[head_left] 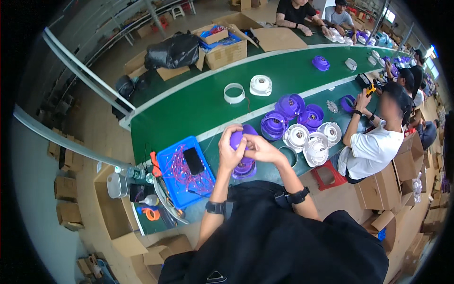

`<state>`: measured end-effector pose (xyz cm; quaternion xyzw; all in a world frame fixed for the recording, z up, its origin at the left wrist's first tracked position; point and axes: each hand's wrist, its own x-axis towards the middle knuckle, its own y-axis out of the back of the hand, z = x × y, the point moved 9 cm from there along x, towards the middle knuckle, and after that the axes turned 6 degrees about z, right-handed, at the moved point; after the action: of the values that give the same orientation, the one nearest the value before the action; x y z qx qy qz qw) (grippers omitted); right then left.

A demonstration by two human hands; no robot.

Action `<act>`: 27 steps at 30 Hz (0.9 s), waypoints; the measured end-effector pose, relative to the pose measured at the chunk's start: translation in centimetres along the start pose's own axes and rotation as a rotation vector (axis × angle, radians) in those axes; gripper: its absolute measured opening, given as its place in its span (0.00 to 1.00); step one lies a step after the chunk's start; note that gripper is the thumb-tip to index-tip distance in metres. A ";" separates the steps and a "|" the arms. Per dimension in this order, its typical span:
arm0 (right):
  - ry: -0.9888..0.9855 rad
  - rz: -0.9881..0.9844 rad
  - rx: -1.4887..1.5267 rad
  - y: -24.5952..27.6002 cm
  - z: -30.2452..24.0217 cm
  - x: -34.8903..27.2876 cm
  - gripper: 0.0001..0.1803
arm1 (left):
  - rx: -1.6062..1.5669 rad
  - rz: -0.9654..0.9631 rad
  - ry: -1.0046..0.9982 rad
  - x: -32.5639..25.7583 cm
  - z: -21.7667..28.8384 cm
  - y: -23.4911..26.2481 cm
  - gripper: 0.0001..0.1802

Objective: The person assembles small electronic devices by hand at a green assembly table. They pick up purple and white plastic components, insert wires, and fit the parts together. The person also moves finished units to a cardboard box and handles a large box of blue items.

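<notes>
Purple plastic dome (238, 138) sits mid-frame, lifted close for fiddly work: left hand (230, 152) wraps it, right hand (259, 149) pinches its edge, above another purple part (244, 168) and beside the blue tray (184, 171) of wires.

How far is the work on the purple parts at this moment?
Done, it seems: purple and white round parts are gathered on the green bench. In hand: left hand and right hand hold a purple round shell. Left: many wires lie in the blue tray.
</notes>
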<state>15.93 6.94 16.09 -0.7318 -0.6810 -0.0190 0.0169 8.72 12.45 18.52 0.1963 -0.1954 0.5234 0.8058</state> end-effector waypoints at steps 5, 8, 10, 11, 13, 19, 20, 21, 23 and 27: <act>-0.059 0.074 0.143 1.5 3.0 0.4 0.25 | -0.155 -0.084 -0.037 -0.6 -0.1 0.0 0.12; -0.136 0.176 0.161 1.5 1.8 0.4 0.17 | -0.207 0.010 0.077 -0.7 -1.8 1.0 0.12; -0.191 0.207 0.137 1.9 1.6 0.2 0.15 | -0.145 0.089 0.143 -0.8 -2.6 1.8 0.14; -0.187 0.191 0.115 2.1 1.4 0.1 0.15 | -0.113 0.095 0.234 -0.9 -3.5 1.9 0.15; -0.181 0.161 0.073 2.0 0.7 -0.1 0.15 | -0.051 0.104 0.418 -1.5 -5.5 2.4 0.18; -0.164 0.149 -0.065 2.3 -0.6 -0.6 0.14 | -0.571 -0.177 0.870 -4.3 -7.6 0.0 0.31; -0.178 0.149 -0.073 2.3 -0.5 -0.6 0.14 | -0.575 -0.194 0.851 -4.2 -7.5 0.0 0.31; -0.163 0.151 -0.062 2.4 -0.5 -0.4 0.14 | -0.562 -0.190 0.811 -3.9 -7.4 0.0 0.31; -0.135 0.158 -0.038 2.4 -0.1 -0.1 0.13 | -0.533 -0.184 0.729 -3.6 -7.1 -0.1 0.30; -0.052 0.153 -0.060 2.5 -0.1 0.1 0.12 | -0.527 -0.199 0.627 -2.9 -6.1 0.4 0.31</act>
<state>18.43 6.87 16.17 -0.7821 -0.6225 -0.0189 -0.0215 7.90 13.57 11.87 -0.1673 -0.0480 0.4098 0.8954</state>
